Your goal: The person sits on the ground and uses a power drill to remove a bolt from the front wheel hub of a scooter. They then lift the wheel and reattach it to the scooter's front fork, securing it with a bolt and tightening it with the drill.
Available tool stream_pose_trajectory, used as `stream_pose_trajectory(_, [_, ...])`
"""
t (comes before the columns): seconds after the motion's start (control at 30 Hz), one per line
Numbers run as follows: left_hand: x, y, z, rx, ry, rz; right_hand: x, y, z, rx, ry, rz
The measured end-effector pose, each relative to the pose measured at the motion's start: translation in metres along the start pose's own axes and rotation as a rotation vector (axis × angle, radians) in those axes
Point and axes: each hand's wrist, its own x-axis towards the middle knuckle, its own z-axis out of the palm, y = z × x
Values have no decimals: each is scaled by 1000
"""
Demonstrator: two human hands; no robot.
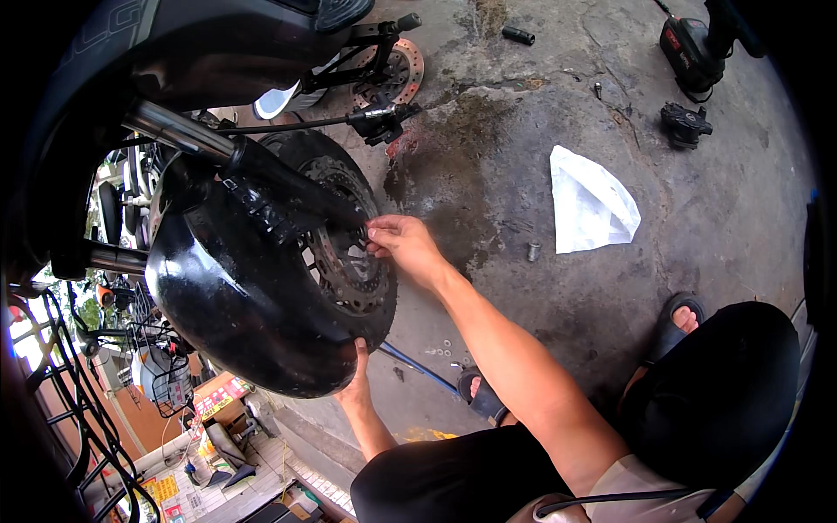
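A scooter's front wheel (381, 301) with a black tyre and a brake disc (370, 277) stands at the left, under a glossy black mudguard (240, 296). My left hand (354, 383) grips the tyre at its near edge, thumb up along the rubber, the other fingers largely hidden behind the wheel. At the lower end of the black fork leg (301, 187), by the wheel's axle, my right hand (403, 247) is closed in a pinch. What lies between its fingertips is too small and dark to name.
A brake caliper (380, 120) hangs on its hose beyond the wheel. On the concrete lie a white plastic bag (593, 205), a metal socket (534, 252), several washers (445, 352), a black socket (518, 36) and a black part (684, 125). A cordless power tool (693, 54) stands far right.
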Motion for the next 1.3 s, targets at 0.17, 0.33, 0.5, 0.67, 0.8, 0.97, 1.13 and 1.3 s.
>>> stream_pose_trajectory(0.17, [0,5,3,16,14,-23,2,0,0,-40,2,-9])
stream_pose_trajectory(0.33, [-1,2,0,22,14,-24,4,3,4,-95,-7,-46])
stream_pose_trajectory(0.5, [-6,1,-10,-3,31,-71,-2,5,27,-328,117,-213])
stream_pose_trajectory(0.67, [1,17,5,4,33,-41,-1,-10,17,-497,147,-308])
stream_pose_trajectory(0.8, [0,6,1,27,16,-34,-2,-15,18,-549,149,-312])
stream_pose_trajectory(0.97, [-4,-11,-2,110,-7,23,-3,-17,17,-545,114,-239])
stream_pose_trajectory(1.13, [-2,-14,-4,188,16,152,5,-3,18,-334,77,-271])
stream_pose_trajectory(1.3, [0,-25,-2,308,-32,297,5,-3,5,-260,67,-205])
